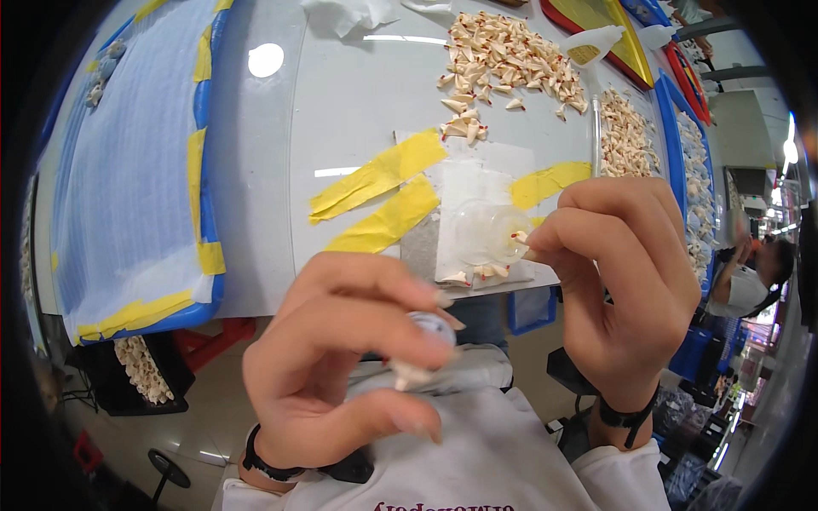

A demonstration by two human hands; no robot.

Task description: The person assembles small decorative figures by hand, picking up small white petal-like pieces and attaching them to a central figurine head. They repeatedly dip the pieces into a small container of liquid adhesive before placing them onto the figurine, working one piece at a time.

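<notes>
My left hand (328, 332) is curled in front of my shirt, gripping a small figurine (433, 327) with a grey-blue top and a cream lower part. Its fingers hide much of the figurine, and motion blurs it. My right hand (626, 272) pinches a small cream pointed piece (519, 238) with a red tip between thumb and forefinger. That piece is at the right rim of a shallow transparent dish (477, 232) on a white paper pad (456, 183). Several similar cream pieces (490, 272) lie at the pad's near edge.
A large heap of red-tipped cream pieces (511, 55) spreads across the far table, with more (626, 136) at right. Yellow tape (379, 175) crosses the tabletop. At left stands a blue-edged tray (141, 187) with pale lining. A white squeeze bottle (592, 44) lies far right.
</notes>
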